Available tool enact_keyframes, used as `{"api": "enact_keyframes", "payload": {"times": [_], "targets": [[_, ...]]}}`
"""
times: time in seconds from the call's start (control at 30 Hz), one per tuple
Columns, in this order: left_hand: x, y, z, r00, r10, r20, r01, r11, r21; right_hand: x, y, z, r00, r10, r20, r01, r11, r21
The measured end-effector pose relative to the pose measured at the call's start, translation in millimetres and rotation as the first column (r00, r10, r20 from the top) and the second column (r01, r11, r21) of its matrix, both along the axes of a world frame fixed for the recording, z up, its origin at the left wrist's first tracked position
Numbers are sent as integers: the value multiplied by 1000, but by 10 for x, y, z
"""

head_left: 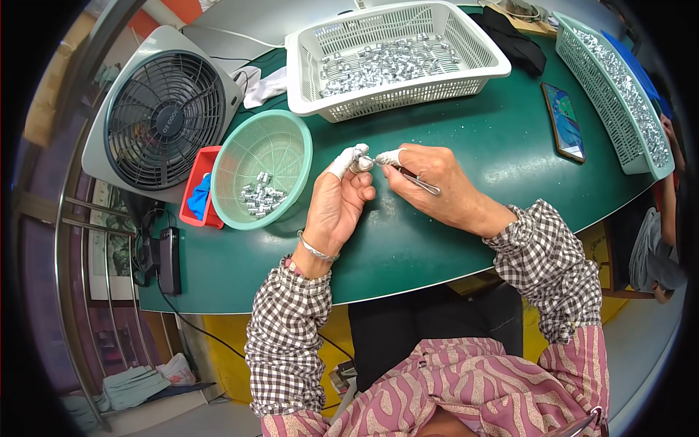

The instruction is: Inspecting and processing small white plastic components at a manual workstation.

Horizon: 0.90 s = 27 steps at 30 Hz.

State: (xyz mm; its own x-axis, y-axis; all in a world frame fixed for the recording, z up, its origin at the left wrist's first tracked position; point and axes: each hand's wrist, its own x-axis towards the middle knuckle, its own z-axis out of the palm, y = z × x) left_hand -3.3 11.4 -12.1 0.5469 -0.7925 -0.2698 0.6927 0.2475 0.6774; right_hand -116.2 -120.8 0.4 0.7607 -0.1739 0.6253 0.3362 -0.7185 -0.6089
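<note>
My left hand (336,204) is raised over the green table, white wraps on its thumb and finger. Between those fingertips it pinches a small silvery metal part (369,161), mostly hidden by the wraps. From the right, my right hand (442,183) grips a slim metal hand tool (424,184) whose tip meets the part; its exact kind is unclear. White wrap also covers a right fingertip. Left of my hands, a round green plastic colander (294,138) contains a small heap of metal parts (262,197). Beyond them, a white plastic basket (408,93) bears many more, spread loosely.
A grey fan (169,120) stands at the left, with a red tray (192,220) holding blue material beside the colander. A phone (562,122) lies at right, near a pale green basket (606,98) full of parts. Another person's arm (668,197) shows at the far right edge.
</note>
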Motion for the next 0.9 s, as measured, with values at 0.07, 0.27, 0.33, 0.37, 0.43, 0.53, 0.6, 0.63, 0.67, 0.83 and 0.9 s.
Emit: {"api": "enact_keyframes", "payload": {"times": [0.07, 0.27, 0.33, 0.37, 0.43, 0.53, 0.6, 0.63, 0.67, 0.83, 0.9], "targets": [[-43, -9, 49, 996, 6, 84, -8, 1000, 22, -7, -12, 13, 1000, -9, -16, 9, 1000, -6], [-62, 3, 123, 872, -20, 489, -74, 982, 173, -22, -68, 87, 984, 120, -134, -80, 959, 271], [-40, 24, 115, 906, -33, 423, -25, 991, 132, -25, -100, 115, 969, 191, -156, -113, 907, 405], [-29, 36, 106, 934, -50, 354, 20, 996, 89, -32, -120, 130, 951, 240, -196, -122, 872, 475], [-20, 33, 93, 955, -72, 287, 62, 997, 43, -43, -144, 146, 902, 344, -262, -123, 786, 606], [-16, 4, 101, 971, -39, 234, 38, 999, 10, -14, -120, 68, 958, 233, -170, -152, 909, 388], [-35, 3, 115, 960, -33, 279, 25, 999, 33, -13, -112, 54, 976, 185, -113, -149, 952, 269], [-43, 4, 126, 946, -27, 324, 10, 998, 55, -12, -109, 58, 972, 198, -124, -154, 943, 296], [-45, 5, 130, 930, -23, 368, -6, 997, 76, -12, -106, 64, 968, 211, -134, -158, 933, 324], [-14, 18, 105, 947, -51, 316, 28, 997, 75, -29, -128, 102, 941, 274, -196, -184, 905, 383], [-15, 23, 124, 941, -40, 337, 13, 997, 82, -11, -120, 89, 950, 262, -169, -184, 908, 376]]}}
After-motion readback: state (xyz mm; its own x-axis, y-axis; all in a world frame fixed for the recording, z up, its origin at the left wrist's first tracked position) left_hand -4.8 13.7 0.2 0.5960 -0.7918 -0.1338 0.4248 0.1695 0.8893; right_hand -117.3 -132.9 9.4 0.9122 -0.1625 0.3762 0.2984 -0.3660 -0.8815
